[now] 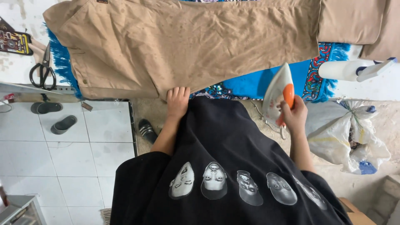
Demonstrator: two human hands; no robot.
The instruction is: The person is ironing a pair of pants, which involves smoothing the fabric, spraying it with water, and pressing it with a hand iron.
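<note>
- The right hand is closed around the orange handle of the iron, which is tilted up off the cloth, at the near right edge of the table.
- The left hand lies open and flat on the near hem of the tan trousers, which are spread across the far part of the table.
- Risk: the left fingers stay close to the path of the iron (a burn is possible).
- Risk: the iron may scorch the fabric if it rests too long.
- The scissors at the far left and the spray bottle at the right are well apart from both hands.
</note>
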